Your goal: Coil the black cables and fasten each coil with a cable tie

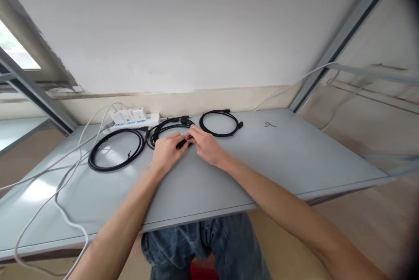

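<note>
Both hands meet over the middle of the grey table, at the near side of a coiled black cable (159, 128). My left hand (169, 151) is closed around a black part of that cable. Fingertips of my right hand (207, 145) pinch at the same spot, touching the left fingers; the exact piece between them is partly hidden. To the left lies another coiled black cable (92, 154), with a small black twist tie (128, 154) inside its loop. A third coiled black cable (236, 124) with a plug end rests to the right, behind my right hand.
A white power strip (152, 120) with white chargers (127, 116) stands by the wall at back left. White cords (67, 178) run over the left of the table (209, 192). A thin black tie (270, 124) lies at right. Metal posts (314, 80) rise at both sides.
</note>
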Demonstrator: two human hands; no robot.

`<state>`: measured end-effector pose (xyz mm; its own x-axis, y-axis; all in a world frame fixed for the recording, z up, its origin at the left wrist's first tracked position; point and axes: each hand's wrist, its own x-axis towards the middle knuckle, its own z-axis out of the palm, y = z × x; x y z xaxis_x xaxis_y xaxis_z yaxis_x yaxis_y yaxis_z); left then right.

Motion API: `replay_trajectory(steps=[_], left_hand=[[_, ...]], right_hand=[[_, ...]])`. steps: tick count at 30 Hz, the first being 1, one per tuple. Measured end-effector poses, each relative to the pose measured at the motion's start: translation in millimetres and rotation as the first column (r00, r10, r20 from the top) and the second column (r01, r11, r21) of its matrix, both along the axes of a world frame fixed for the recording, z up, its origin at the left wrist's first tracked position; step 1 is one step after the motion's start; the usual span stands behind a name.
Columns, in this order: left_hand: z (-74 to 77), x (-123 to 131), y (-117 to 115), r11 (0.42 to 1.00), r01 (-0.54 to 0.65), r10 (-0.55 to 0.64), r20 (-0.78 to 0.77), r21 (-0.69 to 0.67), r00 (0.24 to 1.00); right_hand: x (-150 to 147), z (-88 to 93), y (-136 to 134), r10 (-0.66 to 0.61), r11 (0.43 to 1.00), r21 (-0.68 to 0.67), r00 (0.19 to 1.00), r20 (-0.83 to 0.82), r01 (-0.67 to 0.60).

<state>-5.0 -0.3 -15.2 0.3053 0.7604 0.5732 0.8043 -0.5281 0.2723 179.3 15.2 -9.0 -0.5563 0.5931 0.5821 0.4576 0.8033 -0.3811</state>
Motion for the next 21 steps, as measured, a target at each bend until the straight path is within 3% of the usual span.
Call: replay_trajectory(steps=[4,7,14,21], left_hand=[[-0.7,-0.1,1.0,0.999,0.025,-0.026,-0.014,-0.020,1.000],[-2.1,-1.5,2.7,0.999,0.024,-0.025,-0.020,-0.024,1.000],[-7.1,-8.7,8.6,0.996,-0.087,0.085,-0.110,-0.013,0.990],[2.0,-6.4,3.0,0.980,-0.163,0.135,-0.212,-0.117,0.968]], right_hand=[[2.9,6.0,2.1,-0.071,0.984,0.178,0.963,0.261,0.024],[2.5,8.5,3.6,-0.102,0.970,0.243,0.938,0.333,0.019],[4.2,6.3,5.7,-0.014,0.984,0.178,0.973,0.230,-0.028],[6.5,2.3,9.9,0.132,0.990,0.036,0.991,0.036,-0.134]])
